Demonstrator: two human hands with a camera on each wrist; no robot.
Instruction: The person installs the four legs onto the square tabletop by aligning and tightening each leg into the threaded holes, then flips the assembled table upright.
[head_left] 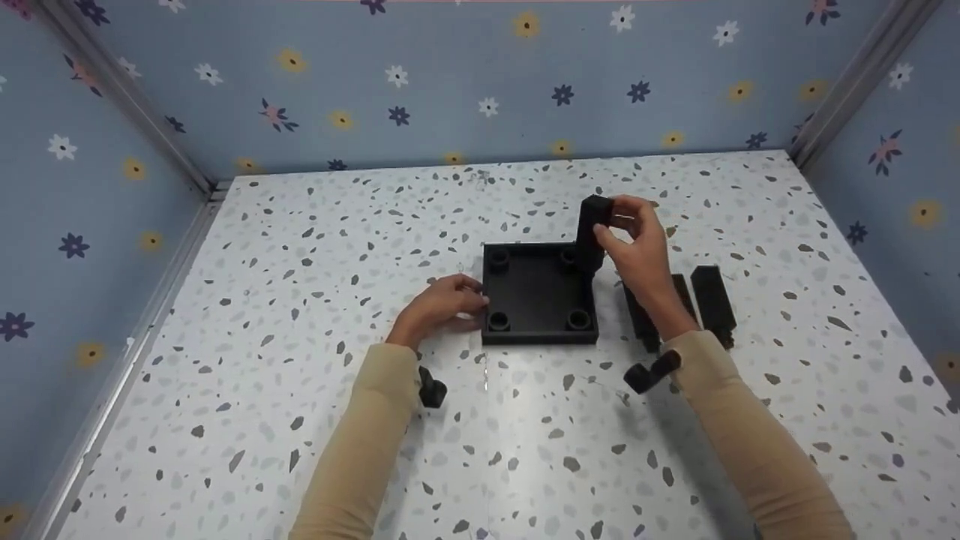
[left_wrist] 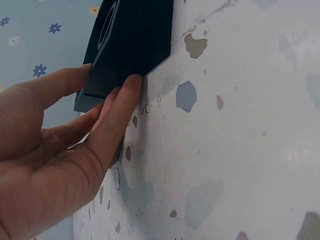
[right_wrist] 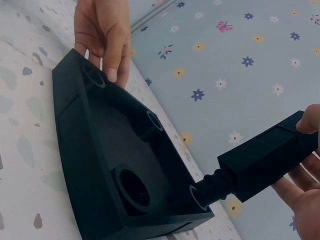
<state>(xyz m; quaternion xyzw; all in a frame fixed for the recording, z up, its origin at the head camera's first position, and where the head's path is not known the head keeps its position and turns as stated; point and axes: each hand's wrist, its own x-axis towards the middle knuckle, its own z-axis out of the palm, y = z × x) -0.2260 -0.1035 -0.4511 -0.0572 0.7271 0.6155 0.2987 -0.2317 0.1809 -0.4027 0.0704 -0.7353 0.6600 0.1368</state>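
A square black tray-like base [head_left: 536, 300] lies on the speckled table with a round socket in each corner. My right hand [head_left: 637, 244] pinches a black square leg [head_left: 594, 225] between thumb and fingers, holding it upright over the far right corner. In the right wrist view the leg's threaded end [right_wrist: 217, 186] is at the mouth of that corner's socket [right_wrist: 198, 196]. My left hand [head_left: 448, 301] holds the base's left side; in the left wrist view its thumb and fingers [left_wrist: 131, 87] touch the wall from both sides.
Right of the base lie more black legs, one [head_left: 712, 304] beside others partly hidden under my right forearm. Blue flowered panels [head_left: 450, 90] enclose the table's back and sides. A black wrist camera mount [head_left: 651, 373] hangs by the right sleeve.
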